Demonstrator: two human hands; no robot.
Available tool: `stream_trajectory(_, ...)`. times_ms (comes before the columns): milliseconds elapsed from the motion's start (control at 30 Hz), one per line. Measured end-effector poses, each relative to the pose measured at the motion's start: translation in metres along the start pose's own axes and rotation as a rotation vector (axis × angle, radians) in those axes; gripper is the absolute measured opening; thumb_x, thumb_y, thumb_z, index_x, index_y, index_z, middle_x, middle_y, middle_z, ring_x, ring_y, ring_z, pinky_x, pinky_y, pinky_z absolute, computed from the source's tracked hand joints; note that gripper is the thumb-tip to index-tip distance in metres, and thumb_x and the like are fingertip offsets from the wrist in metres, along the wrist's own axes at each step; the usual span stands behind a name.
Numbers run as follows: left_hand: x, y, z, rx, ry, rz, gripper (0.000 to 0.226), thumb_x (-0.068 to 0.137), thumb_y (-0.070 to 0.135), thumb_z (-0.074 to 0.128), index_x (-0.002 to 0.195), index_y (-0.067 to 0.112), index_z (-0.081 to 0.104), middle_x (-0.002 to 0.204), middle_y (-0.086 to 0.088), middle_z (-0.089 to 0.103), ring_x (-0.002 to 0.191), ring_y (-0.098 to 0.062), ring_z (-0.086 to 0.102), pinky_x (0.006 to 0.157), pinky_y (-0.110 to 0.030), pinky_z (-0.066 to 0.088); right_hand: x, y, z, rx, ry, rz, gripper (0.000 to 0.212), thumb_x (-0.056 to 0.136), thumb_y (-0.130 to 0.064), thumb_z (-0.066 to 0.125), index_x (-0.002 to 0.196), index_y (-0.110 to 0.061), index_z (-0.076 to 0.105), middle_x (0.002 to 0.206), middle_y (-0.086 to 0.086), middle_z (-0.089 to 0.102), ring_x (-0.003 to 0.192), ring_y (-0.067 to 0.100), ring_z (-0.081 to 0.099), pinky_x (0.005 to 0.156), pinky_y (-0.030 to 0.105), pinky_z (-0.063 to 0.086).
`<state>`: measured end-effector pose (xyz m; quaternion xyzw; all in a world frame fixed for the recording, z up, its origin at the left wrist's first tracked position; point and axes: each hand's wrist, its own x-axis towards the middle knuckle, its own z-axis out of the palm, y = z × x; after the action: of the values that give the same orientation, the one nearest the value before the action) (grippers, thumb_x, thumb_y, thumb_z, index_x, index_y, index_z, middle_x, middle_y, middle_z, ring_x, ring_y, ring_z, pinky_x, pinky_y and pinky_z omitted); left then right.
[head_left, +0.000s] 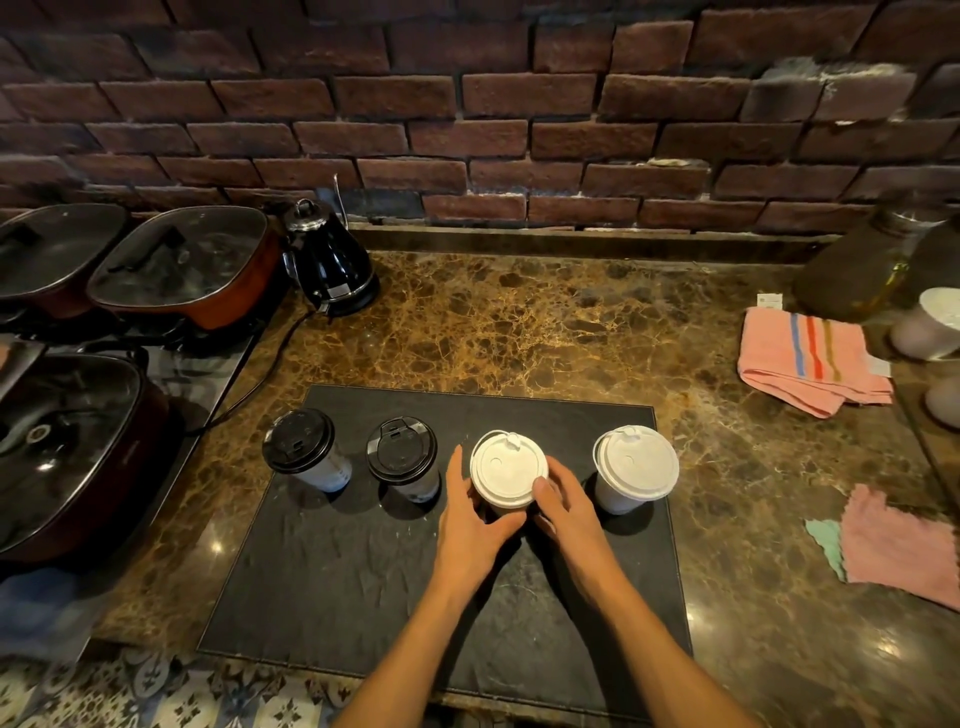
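As left hand (467, 525) and right hand (569, 512) grip it, the round-lidded cup (508, 467) sits on creased mat (337, 571)

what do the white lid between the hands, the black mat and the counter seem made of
White lid of the cup: moulded plastic, matte, with raised rings and a sip tab. Black mat: probably leather or imitation, from its creased sheen and stitched border. Counter: polished stone, likely marble, brown with gold veins and lamp glare.

Glossy marble counter (519, 322), matt mat (363, 571)
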<state>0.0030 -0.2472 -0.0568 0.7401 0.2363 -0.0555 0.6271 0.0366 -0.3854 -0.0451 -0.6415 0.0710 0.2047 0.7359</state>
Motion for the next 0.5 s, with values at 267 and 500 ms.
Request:
stream_trajectory(267,-0.048,-0.001,0.01,0.596,0.058,-0.142,0.046,0.087,0.046,0.068,0.126,0.026,0.055,0.125,0.003,0.062,0.119,-0.019,0.057,0.094,-0.033,0.047,-0.034,0.017,-0.023,-0.18,0.047,-0.019,0.05,0.098,-0.024,0.056,0.145,-0.018,0.041,0.141,-0.005,0.047,0.132,0.01,0.043,0.105,0.026,0.037)
stream_trajectory(500,-0.072,0.01,0.055,0.757,0.062,0.386,0.024,0.084,0.04,0.068,0.104,0.026,0.066,0.1,0.01,0.067,0.097,-0.016,0.064,0.071,-0.032,0.052,-0.063,0.05,-0.083,-0.599,0.365,-0.039,0.034,0.093,-0.016,0.061,0.126,-0.019,0.055,0.123,0.003,0.065,0.116,0.019,0.061,0.098,0.033,0.048)
